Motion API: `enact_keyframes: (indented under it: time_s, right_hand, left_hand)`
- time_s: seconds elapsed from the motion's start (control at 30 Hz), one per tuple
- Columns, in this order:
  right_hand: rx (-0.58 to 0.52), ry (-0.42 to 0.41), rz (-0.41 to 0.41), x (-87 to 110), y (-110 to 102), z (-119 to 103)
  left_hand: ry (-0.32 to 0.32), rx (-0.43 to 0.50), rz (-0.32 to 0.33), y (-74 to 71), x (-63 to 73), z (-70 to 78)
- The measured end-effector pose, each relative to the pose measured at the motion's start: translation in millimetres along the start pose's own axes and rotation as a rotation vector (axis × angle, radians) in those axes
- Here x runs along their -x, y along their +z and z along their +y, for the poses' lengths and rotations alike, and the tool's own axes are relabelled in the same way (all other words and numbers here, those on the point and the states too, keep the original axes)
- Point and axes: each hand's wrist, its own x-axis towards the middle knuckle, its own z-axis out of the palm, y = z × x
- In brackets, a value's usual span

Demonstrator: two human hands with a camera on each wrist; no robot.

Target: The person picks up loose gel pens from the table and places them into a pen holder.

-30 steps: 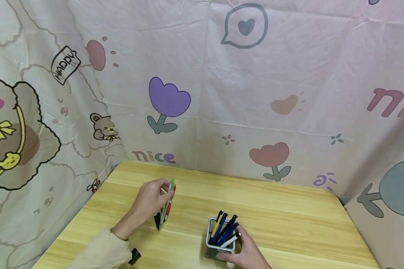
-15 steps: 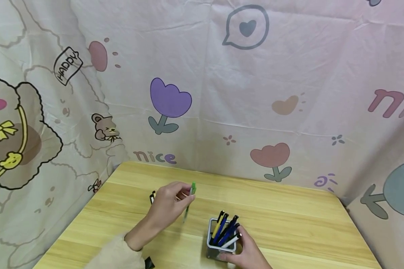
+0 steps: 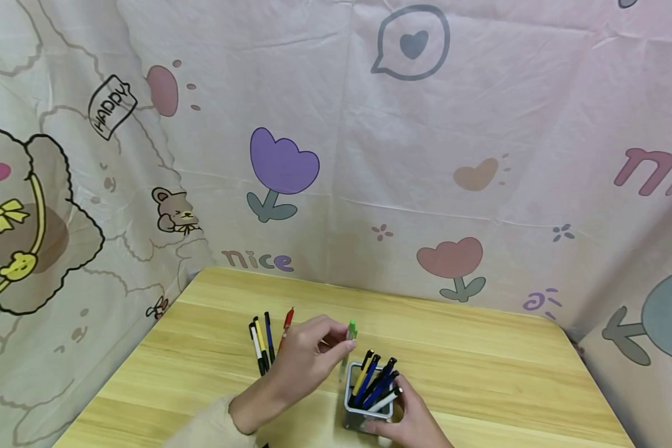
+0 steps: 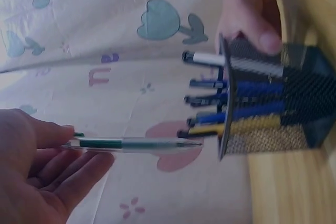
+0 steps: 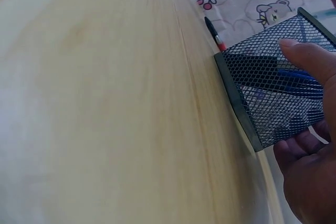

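Pinched between thumb and fingers of my left hand (image 3: 308,358) is a clear pen with green parts (image 4: 126,144), its green end up in the head view. Its tip is just left of the rim of a mesh pen holder (image 3: 364,420), apart from it or nearly so. My right hand (image 3: 411,417) grips that holder from its right side, thumb in front and fingers behind. Inside lean several pens: a yellow pen (image 3: 362,374), blue ones, a black one and a white pen (image 3: 384,400). The holder stands upright on the table.
Left of my left hand lie a white pen (image 3: 256,348), a yellow pen (image 3: 261,339), a dark blue pen (image 3: 269,337) and a red pen (image 3: 288,322), partly hidden by the hand. A patterned cloth (image 3: 341,155) hangs behind the wooden table (image 3: 481,348).
My left hand has lifted the green pen from the group of pens and carried it right to the holder. The right hand and the holder have stayed in place.
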Motion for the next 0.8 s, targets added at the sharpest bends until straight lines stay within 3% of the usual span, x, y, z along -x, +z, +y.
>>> enact_keyframes:
  time_s: [0.2, 0.37, 0.8]
  right_hand:
    - [0.004, -0.002, 0.004, 0.2, 0, 1]
    - [0.023, -0.019, 0.003, 0.6, -1, 0]
    - [0.067, -0.025, 0.015, 0.9, 0, 2]
  left_hand:
    - [0.073, 0.074, 0.0, 16.0, 3.2, 1.9]
    - [0.109, 0.064, -0.024, 27.0, 8.4, -0.2]
    - [0.04, 0.02, -0.132, 48.4, 26.0, -16.1]
